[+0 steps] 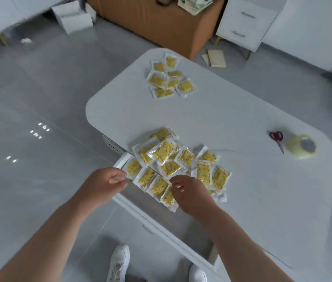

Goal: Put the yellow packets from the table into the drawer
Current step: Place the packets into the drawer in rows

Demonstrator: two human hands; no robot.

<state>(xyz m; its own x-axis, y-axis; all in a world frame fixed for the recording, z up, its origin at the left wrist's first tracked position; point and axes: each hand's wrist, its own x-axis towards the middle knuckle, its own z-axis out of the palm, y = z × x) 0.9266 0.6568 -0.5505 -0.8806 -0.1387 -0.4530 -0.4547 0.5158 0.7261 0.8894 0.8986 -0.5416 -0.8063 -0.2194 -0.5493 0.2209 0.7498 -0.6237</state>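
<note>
Mid-transfer: left hand (108, 183) and right hand (191, 193) curl at the near yellow packets (169, 159), heaped across the table (222, 119) edge and open drawer (161, 218). Whether they grip, I cannot tell. The far pile (169, 78) likely follows.

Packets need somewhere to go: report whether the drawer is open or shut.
Open. The drawer juts out from under the table, packets lying inside it.

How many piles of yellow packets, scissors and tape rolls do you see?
Piles of yellow packets: 2, the far pile and the near pile
Scissors: 1
Tape roll: 1
Total: 4
</note>
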